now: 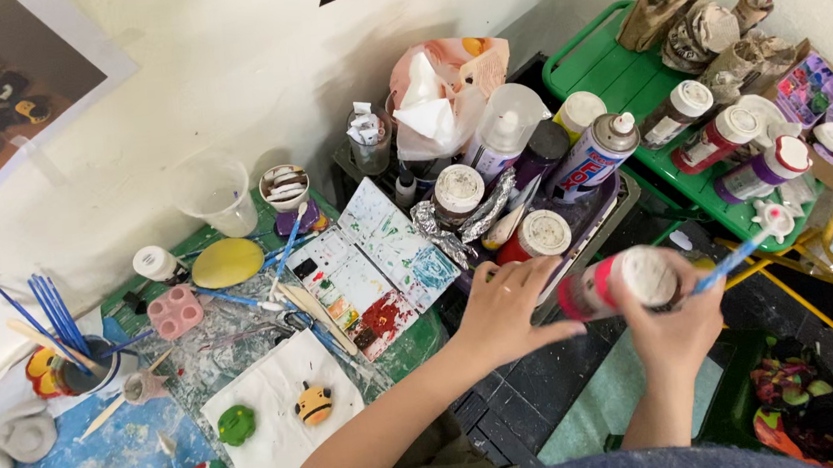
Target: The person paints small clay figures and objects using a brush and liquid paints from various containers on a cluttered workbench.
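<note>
Two bare hands meet over a crowded craft corner: the right hand [671,327] has its fingers wrapped around a paint bottle [614,285], white with a pink band, and pinches a blue paintbrush [740,254] alongside it, while the left hand [504,312] hovers just beside the bottle with fingers spread, gripping nothing. Held in the air above the dark floor, the bottle looks like light, smooth plastic, likely slippery where paint has smeared, and is best gripped around its middle. Nearer the camera, a white paper sheet [271,402] on the bench [105,462] carries a small green figure [236,424] and a yellow striped bee [314,404]. Beyond lies a stained palette [378,257], then a metal tray [591,214] of white-capped jars and a spray can [593,156] with a blue and red label. Farther right, a green rack [623,70] holds more white-capped bottles with red and purple labels.
</note>
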